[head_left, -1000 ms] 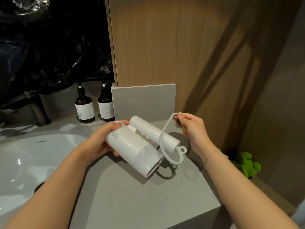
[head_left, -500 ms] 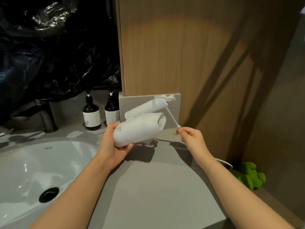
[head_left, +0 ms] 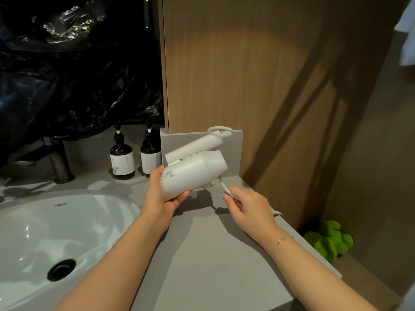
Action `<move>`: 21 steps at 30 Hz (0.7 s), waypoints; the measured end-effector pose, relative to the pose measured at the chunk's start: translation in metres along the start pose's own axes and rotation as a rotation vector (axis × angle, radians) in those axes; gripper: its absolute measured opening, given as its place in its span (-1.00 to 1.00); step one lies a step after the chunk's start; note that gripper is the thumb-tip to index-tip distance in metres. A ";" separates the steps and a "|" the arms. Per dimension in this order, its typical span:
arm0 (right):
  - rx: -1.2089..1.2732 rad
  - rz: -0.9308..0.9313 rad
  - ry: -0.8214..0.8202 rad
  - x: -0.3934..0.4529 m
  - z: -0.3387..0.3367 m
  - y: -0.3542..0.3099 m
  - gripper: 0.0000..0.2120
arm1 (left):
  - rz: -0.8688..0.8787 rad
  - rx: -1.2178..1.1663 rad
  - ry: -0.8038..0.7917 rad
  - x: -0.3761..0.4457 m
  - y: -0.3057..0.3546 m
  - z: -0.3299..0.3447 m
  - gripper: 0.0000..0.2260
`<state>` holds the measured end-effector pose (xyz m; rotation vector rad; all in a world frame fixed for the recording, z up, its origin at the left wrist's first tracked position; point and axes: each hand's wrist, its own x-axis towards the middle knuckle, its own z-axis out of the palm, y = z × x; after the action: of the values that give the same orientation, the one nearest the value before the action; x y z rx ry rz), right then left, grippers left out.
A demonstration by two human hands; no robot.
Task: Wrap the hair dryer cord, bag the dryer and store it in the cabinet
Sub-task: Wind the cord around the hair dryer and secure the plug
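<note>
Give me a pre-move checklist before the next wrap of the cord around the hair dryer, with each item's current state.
1. Left hand has a firm grip on the hair dryer: ok.
2. Right hand pinches the cord: ok.
3. Handle folded against the body: ok.
4. Cord free of tangles past the right hand: cannot tell, it runs off the counter edge.
5. Plug out of the socket: cannot tell.
6. Bag within reach: cannot tell.

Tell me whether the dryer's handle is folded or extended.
Folded: the handle lies alongside the hair dryer body, held in the left hand.
</note>
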<state>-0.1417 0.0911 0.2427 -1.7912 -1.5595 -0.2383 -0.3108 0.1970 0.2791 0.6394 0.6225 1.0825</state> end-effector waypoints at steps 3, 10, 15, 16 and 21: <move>-0.005 -0.102 0.119 -0.007 -0.002 0.005 -0.82 | 0.033 -0.025 0.015 0.000 0.001 0.001 -0.87; -0.092 -0.252 0.172 -0.025 -0.010 0.001 -0.67 | 0.195 0.138 0.059 0.007 0.001 -0.005 -0.69; -0.249 -0.325 0.073 -0.006 -0.040 0.001 -0.62 | 0.320 0.320 0.010 0.003 0.000 -0.003 -0.75; -0.291 -0.365 0.006 0.002 -0.051 -0.001 -0.56 | 0.336 0.336 0.005 0.002 0.001 -0.002 -0.76; -0.539 -0.454 -0.236 0.037 -0.094 -0.024 -0.60 | 0.364 0.353 -0.056 0.000 0.006 0.001 -0.83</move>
<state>-0.1249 0.0610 0.3406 -1.8754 -2.2245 -0.7450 -0.3136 0.1983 0.2837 1.1179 0.6709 1.2973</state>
